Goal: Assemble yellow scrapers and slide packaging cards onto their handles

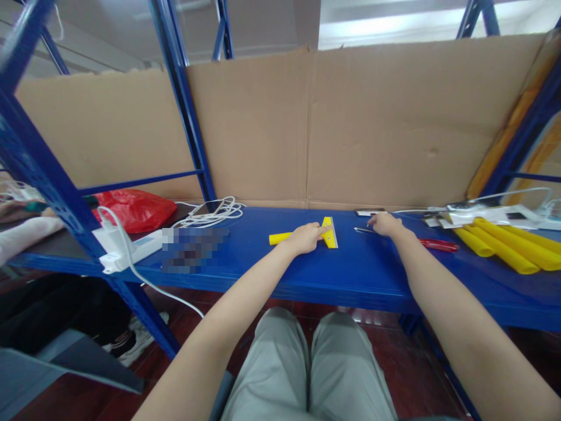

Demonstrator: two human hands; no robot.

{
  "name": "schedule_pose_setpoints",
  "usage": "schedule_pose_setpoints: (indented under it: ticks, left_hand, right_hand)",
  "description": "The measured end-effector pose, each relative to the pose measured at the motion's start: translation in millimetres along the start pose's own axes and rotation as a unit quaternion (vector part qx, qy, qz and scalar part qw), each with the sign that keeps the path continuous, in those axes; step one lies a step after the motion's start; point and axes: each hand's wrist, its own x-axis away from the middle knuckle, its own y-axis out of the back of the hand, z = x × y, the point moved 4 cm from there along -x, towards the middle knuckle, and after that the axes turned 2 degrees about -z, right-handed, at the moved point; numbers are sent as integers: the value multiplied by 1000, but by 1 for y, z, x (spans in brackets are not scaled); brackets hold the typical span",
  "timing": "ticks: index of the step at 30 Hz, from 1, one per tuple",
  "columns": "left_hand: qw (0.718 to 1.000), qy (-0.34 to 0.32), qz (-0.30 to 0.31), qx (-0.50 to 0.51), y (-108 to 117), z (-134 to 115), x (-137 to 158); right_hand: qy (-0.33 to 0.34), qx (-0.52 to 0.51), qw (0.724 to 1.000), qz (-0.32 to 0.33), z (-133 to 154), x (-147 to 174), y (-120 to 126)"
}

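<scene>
A yellow scraper [329, 233] lies on the blue tabletop, its wide blade edge facing right and its handle to the left. My left hand [304, 238] is closed around its neck, the forefinger reaching onto the yellow head. To the right, the fingers of my right hand [385, 224] are closed on a thin metal tool [363, 230] that points left at table level. Just right of that wrist is a red handle [438, 244]; my arm hides whether it joins the metal part.
Yellow tubes [511, 245] lie at the right beside white packets [486, 215]. A small flat dark item [369, 212] rests by the cardboard wall [307, 128]. Leftward are a white power strip [144, 245], coiled cable [214, 211], a red bag [131, 210] and another person's sleeve [30, 237].
</scene>
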Motion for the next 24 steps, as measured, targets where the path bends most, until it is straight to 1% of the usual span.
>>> schedule_pose_setpoints:
  ticks: [3,10,14,19,24]
  left_hand:
    - [1000,0,-2,0,0,0,0]
    - [1000,-1,-3,2,-1,0,0]
    - [1000,-3,-5,3,-1,0,0]
    - [1000,-2,-3,3,-1,0,0]
    - [1000,-2,-3,5,-1,0,0]
  right_hand:
    - [3,2,1000,8,3,3,1]
    - [0,1,1000,-5,6,8,5]
    - [6,-8,1000,-19,7,6,3]
    - [-20,-53,998,-9,1,-4,-7]
    - [-1,-114,993,12,-5,-10,-11]
